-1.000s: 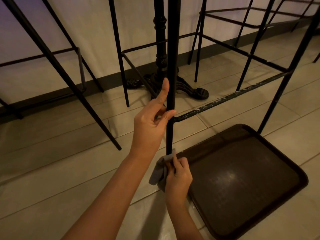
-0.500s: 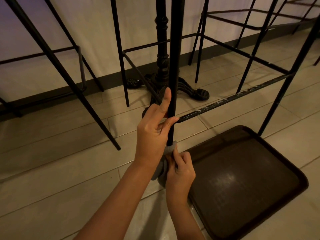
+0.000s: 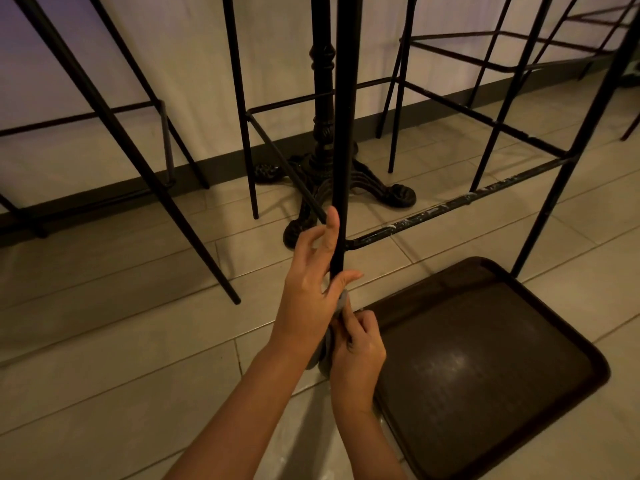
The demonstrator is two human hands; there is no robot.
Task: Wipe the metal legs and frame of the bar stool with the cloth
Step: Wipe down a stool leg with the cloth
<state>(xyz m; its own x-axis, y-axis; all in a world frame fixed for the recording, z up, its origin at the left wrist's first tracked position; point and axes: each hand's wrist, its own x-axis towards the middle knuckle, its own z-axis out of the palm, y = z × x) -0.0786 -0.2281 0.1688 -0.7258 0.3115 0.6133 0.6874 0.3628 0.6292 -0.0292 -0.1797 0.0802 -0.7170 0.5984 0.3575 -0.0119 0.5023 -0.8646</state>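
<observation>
Our left hand [image 3: 308, 296] curling its grip around the stool leg [image 3: 343, 133], our right hand [image 3: 358, 348] pinching the cloth [image 3: 327, 344] against it below, tray [image 3: 485, 368] lying beside on the floor [image 3: 104, 358]

This looks like a bar or cafe: tall black metal stools [image 3: 485, 109] stand around a fancy iron table leg [image 3: 322, 133] on a tiled floor [image 3: 104, 341].

text: none legible | labels: none | surfaces: stool frame, tray (both unmarked)
</observation>
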